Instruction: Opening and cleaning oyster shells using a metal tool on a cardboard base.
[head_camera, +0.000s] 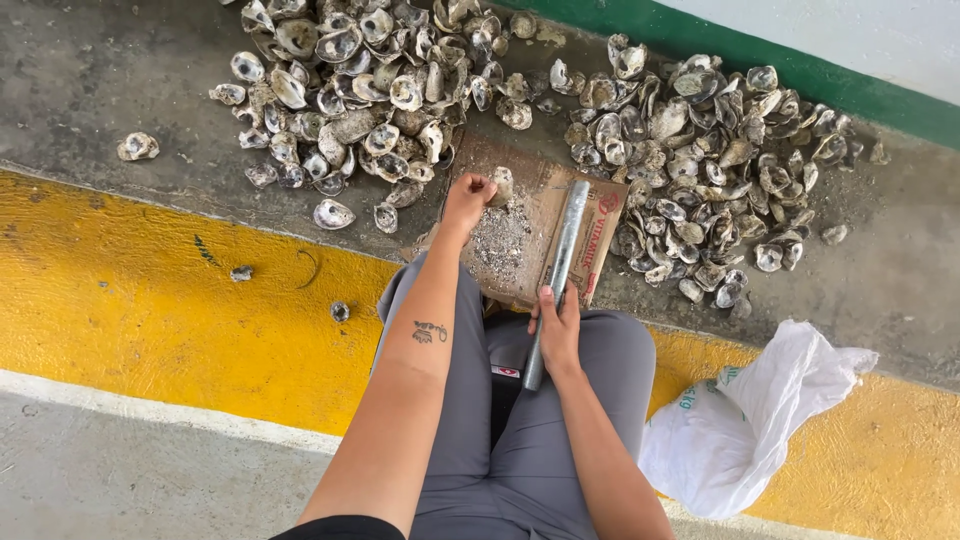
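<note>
Grey shell grit: a crushed pile (498, 238) lies on the flat brown cardboard sheet (530, 225) spread on the concrete floor (120, 70).
Left hand (467, 198): fingers curled shut around a single pale oyster shell (502, 184), standing it on the cardboard just above the grit.
Right hand (558, 328): fingers wrapped closed on the lower end of a long grey metal pipe (562, 262), which rests along the cardboard, just beside the shell.
Supply: heaps of whole grey-white oyster shells (370, 80) left and right of the cardboard.
Step, as judged: positioning a shell for crushing; pipe not yet raised.
Next move calls for: lifting the pipe, clearing the left fingers, striking squarely.
Nearby: white plastic sack (745, 420) on the yellow painted strip (150, 300).
</note>
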